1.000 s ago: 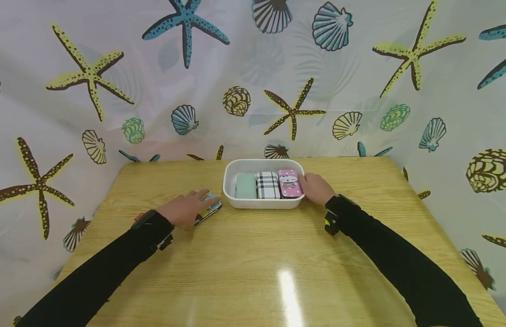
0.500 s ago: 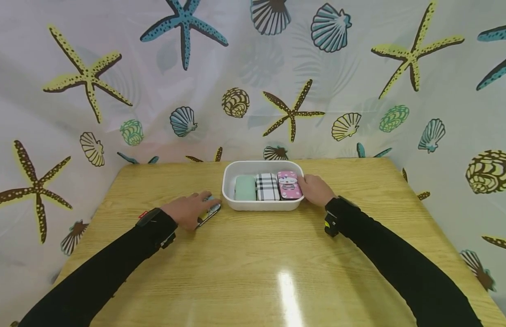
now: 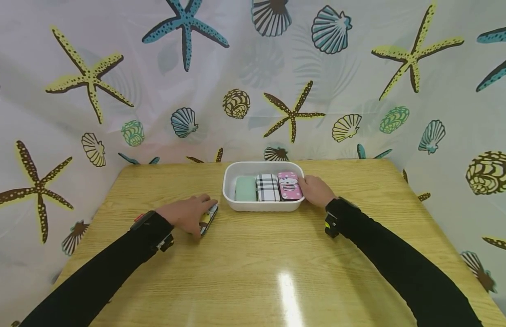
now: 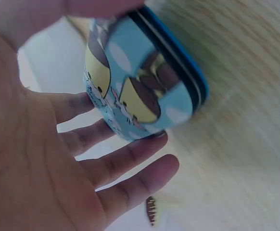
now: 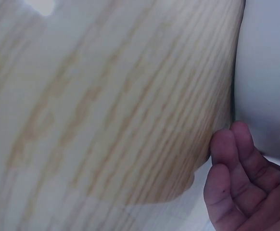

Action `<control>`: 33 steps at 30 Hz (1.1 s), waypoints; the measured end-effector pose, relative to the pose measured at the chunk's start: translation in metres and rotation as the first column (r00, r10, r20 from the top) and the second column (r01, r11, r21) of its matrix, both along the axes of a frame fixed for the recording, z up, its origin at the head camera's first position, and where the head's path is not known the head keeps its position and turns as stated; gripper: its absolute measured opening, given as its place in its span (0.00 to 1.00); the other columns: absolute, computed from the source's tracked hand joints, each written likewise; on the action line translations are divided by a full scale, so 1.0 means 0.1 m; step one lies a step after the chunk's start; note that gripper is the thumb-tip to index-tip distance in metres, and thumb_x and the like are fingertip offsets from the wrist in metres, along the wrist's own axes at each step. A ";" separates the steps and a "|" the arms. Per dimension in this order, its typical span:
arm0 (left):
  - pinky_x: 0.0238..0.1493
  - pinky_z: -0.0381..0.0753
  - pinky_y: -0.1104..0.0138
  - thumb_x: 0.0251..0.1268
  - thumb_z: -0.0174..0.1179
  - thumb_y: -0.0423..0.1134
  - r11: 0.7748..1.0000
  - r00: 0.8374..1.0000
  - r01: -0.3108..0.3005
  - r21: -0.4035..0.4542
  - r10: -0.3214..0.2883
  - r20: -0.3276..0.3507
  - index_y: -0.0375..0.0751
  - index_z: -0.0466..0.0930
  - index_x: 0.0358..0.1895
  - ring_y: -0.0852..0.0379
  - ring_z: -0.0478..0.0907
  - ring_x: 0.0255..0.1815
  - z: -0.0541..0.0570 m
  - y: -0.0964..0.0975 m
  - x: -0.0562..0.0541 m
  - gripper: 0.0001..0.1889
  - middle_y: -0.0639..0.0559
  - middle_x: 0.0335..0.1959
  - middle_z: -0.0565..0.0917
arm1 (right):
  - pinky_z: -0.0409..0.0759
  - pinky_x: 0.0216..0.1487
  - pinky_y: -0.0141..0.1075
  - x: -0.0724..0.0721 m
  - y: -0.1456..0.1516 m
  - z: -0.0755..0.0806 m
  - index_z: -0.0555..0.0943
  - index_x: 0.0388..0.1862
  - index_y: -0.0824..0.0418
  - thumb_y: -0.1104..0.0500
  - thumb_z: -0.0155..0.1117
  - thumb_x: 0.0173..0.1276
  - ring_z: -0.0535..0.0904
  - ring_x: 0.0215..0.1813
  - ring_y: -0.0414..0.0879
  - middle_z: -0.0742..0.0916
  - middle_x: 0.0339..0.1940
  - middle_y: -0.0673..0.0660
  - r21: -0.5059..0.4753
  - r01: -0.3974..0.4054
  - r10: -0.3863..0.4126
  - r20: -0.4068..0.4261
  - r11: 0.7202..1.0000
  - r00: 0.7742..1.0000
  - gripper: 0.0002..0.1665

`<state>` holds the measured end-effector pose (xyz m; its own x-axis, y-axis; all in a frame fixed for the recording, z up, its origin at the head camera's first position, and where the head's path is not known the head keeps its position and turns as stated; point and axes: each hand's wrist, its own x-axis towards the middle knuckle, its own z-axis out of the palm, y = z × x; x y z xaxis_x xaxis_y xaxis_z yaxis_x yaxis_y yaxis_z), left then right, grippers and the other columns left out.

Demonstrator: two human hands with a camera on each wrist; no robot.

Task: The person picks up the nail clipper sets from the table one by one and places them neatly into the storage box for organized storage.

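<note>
My left hand (image 3: 186, 214) spans a small light blue case (image 4: 140, 82) with a cartoon print and a dark seam, which lies on the table left of a white plastic bin (image 3: 262, 207). In the left wrist view the thumb crosses one end of the case, and fingertips (image 4: 152, 140) meet the opposite side. My right hand (image 3: 316, 190) grips the bin's right end, thumb at the rim, with curled fingers (image 5: 226, 149) against the outer wall. Inside the bin stand a mint green case (image 3: 246, 189), a black-and-white plaid case (image 3: 267, 188) and a pink dotted case (image 3: 291, 192), side by side.
The wooden table (image 3: 244, 259) reaches back to a white curtain (image 3: 253, 59) printed with starfish and shells, which also hangs at both sides. A small red item (image 3: 139, 217) shows beside the left wrist. Bin space remains visible left of the green case.
The left hand has closed round the light blue case, its thumb coming to the near end; the case has turned and shifted slightly toward me. The right hand and bin stay put.
</note>
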<state>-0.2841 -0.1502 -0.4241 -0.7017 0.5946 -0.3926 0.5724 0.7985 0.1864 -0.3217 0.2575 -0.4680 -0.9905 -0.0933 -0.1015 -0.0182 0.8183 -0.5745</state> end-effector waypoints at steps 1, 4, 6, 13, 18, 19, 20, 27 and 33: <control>0.51 0.76 0.56 0.47 0.73 0.46 1.000 1.000 -0.002 0.007 0.002 -0.002 0.44 0.52 0.80 0.47 0.72 0.60 0.03 0.01 0.02 0.55 0.42 0.76 0.60 | 0.72 0.29 0.37 0.00 0.01 0.00 0.77 0.41 0.64 0.45 0.33 0.83 0.76 0.27 0.48 0.80 0.29 0.57 -0.001 0.002 -0.002 -0.002 1.000 1.000 0.30; 0.46 0.76 0.60 0.45 0.72 0.49 1.000 1.000 -0.007 0.022 0.007 0.001 0.44 0.53 0.80 0.51 0.74 0.50 0.16 0.08 0.07 0.55 0.43 0.72 0.64 | 0.72 0.29 0.37 -0.01 0.03 0.00 0.77 0.41 0.64 0.45 0.34 0.83 0.76 0.26 0.48 0.80 0.29 0.58 -0.006 0.005 -0.005 -0.004 1.000 1.000 0.29; 0.44 0.76 0.62 0.44 0.72 0.51 1.000 1.000 -0.014 0.024 0.013 0.006 0.46 0.54 0.80 0.53 0.74 0.47 0.24 0.14 0.10 0.56 0.46 0.69 0.66 | 0.72 0.29 0.37 -0.01 0.04 -0.01 0.77 0.41 0.64 0.44 0.34 0.83 0.76 0.27 0.48 0.80 0.30 0.58 -0.008 0.007 -0.007 -0.004 1.000 1.000 0.29; 0.39 0.75 0.65 0.47 0.71 0.58 0.998 1.000 0.016 0.058 -0.015 -0.025 0.46 0.53 0.81 0.56 0.74 0.42 0.51 0.37 0.16 0.57 0.49 0.64 0.68 | 0.72 0.29 0.37 -0.01 0.06 -0.01 0.77 0.41 0.64 0.44 0.33 0.82 0.76 0.27 0.48 0.81 0.30 0.58 -0.005 0.006 -0.006 -0.009 1.000 1.000 0.30; 0.45 0.76 0.63 0.49 0.67 0.62 0.996 0.994 0.040 0.083 -0.031 -0.103 0.45 0.51 0.81 0.54 0.74 0.47 0.61 0.55 0.11 0.56 0.45 0.68 0.68 | 0.72 0.30 0.38 -0.01 0.06 0.00 0.77 0.40 0.64 0.45 0.34 0.82 0.75 0.27 0.48 0.80 0.29 0.58 -0.004 0.007 -0.007 -0.016 1.000 1.000 0.30; 0.45 0.76 0.63 0.50 0.67 0.62 0.995 0.993 0.041 0.091 -0.030 -0.113 0.45 0.51 0.81 0.53 0.74 0.47 0.62 0.59 0.09 0.56 0.45 0.69 0.68 | 0.71 0.30 0.38 -0.01 0.05 -0.01 0.77 0.40 0.64 0.45 0.34 0.82 0.75 0.27 0.48 0.80 0.29 0.58 -0.005 0.008 -0.008 -0.011 1.000 1.000 0.29; 0.45 0.76 0.63 0.50 0.66 0.63 0.994 0.992 0.042 0.099 -0.029 -0.123 0.45 0.51 0.81 0.53 0.74 0.48 0.62 0.62 0.07 0.56 0.44 0.68 0.68 | 0.71 0.30 0.38 -0.01 0.05 -0.01 0.77 0.40 0.64 0.45 0.34 0.82 0.75 0.27 0.48 0.80 0.29 0.58 -0.006 0.009 -0.009 -0.004 1.000 1.000 0.30; 0.40 0.75 0.63 0.53 0.65 0.64 0.992 0.987 0.026 0.124 -0.005 -0.162 0.43 0.52 0.80 0.53 0.75 0.42 0.65 0.78 -0.11 0.54 0.42 0.63 0.69 | 0.72 0.29 0.38 -0.01 0.03 -0.06 0.77 0.40 0.63 0.44 0.33 0.83 0.76 0.26 0.48 0.80 0.27 0.57 0.002 0.012 -0.012 -0.009 1.000 1.000 0.30; 0.47 0.78 0.58 0.55 0.65 0.64 0.995 0.988 -0.007 0.098 0.021 -0.150 0.43 0.51 0.81 0.50 0.76 0.46 0.66 0.88 -0.27 0.54 0.38 0.68 0.67 | 0.70 0.30 0.38 0.02 -0.01 -0.02 0.77 0.36 0.62 0.45 0.34 0.82 0.75 0.27 0.48 0.79 0.27 0.57 0.004 0.009 -0.009 -0.045 1.000 0.999 0.29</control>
